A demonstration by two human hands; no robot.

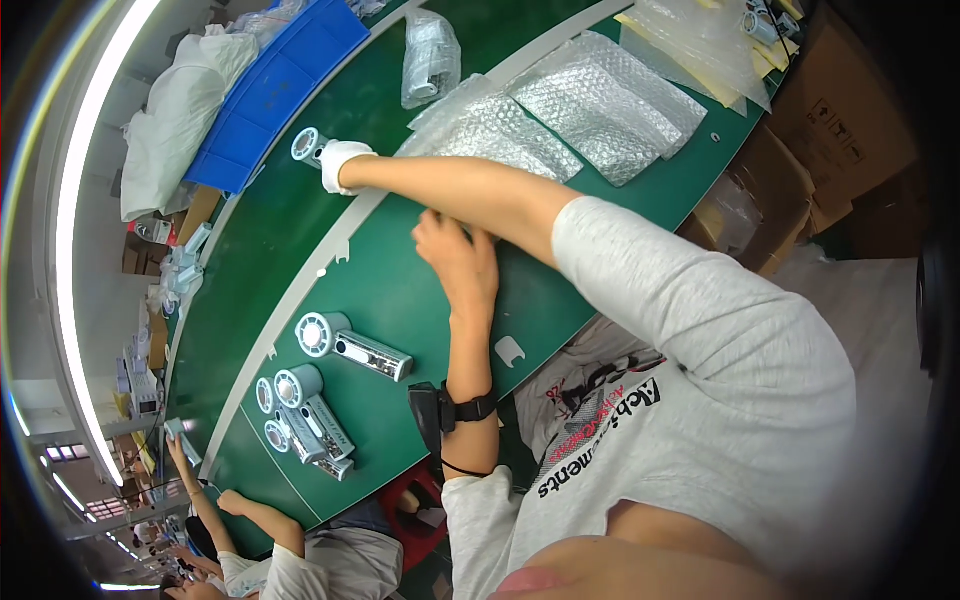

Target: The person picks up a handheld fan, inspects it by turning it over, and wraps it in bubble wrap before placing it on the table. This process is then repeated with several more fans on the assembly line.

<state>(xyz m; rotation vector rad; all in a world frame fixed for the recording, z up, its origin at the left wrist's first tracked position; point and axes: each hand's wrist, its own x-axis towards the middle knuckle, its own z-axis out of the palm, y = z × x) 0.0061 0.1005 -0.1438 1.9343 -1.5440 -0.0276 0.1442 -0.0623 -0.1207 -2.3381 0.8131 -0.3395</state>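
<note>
My right hand (345,166), in a white glove, reaches far across the green table and is closed on a pale blue handheld fan (307,146). The fan's round head sticks out past the fingers; most of its handle is hidden by the glove. Below my right forearm, my bare left hand (457,258) hovers at or rests on the table, fingers loosely bent and apart, nothing visible in them. A black band with a box is strapped round the left wrist. Nearest on the left lies another handheld fan (355,345), and beyond it a cluster of several fans (305,420).
Bubble-wrap bags (600,105) lie at the back right. A wrapped fan (431,60) lies farther back. A blue bin (275,95) stands at the far left, with cardboard boxes (835,120) off the right edge. Another person's arms (265,515) work at lower left.
</note>
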